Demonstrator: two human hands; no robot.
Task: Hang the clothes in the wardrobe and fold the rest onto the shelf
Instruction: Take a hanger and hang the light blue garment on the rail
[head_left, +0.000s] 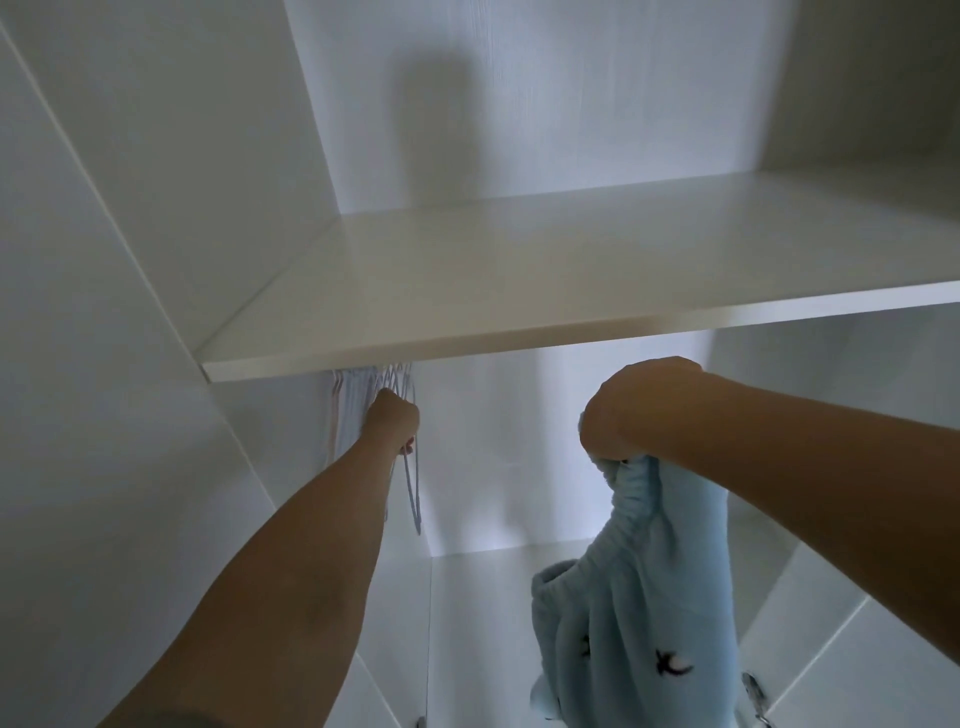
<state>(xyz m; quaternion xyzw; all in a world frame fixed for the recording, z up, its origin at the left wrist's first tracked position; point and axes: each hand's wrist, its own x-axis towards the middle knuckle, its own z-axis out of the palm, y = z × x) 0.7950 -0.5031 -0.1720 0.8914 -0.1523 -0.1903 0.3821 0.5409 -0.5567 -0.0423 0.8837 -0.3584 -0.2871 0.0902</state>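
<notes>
I look up into a white wardrobe. My left hand (394, 422) reaches under the white shelf (519, 270) and is closed around a pale blue hanger (413, 493), one of several hangers (363, 387) bunched at the left end below the shelf. The rail is hidden by the shelf edge. My right hand (631, 410) is raised just below the shelf front and grips the elastic waistband of a light blue fleece garment (628, 618) with small dark star-like prints, which hangs down from it.
The left side panel (130, 312) and back wall (519, 457) of the wardrobe enclose the hanging space. A lower white surface (483, 623) lies beneath. A metal fitting (753, 691) shows at the bottom right.
</notes>
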